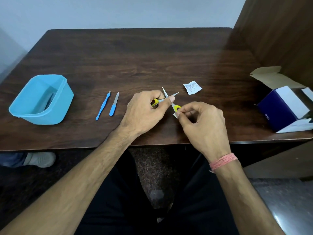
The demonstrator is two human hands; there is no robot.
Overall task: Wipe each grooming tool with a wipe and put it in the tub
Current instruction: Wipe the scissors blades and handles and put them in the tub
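My right hand (201, 122) sits nearest, fingers curled, pinching a small white wipe (175, 114) against the yellow handle loop of the scissors (169, 100). My left hand (144, 111) grips the other yellow loop, thumb laid along a blade, so the blades stand spread in a V above the counter (135, 56). Left of that, two blue-handled tools (108, 105) lie side by side. Further left stands the blue tub (40, 99), something dark inside. Beyond the scissors lies a torn white sachet (192, 87).
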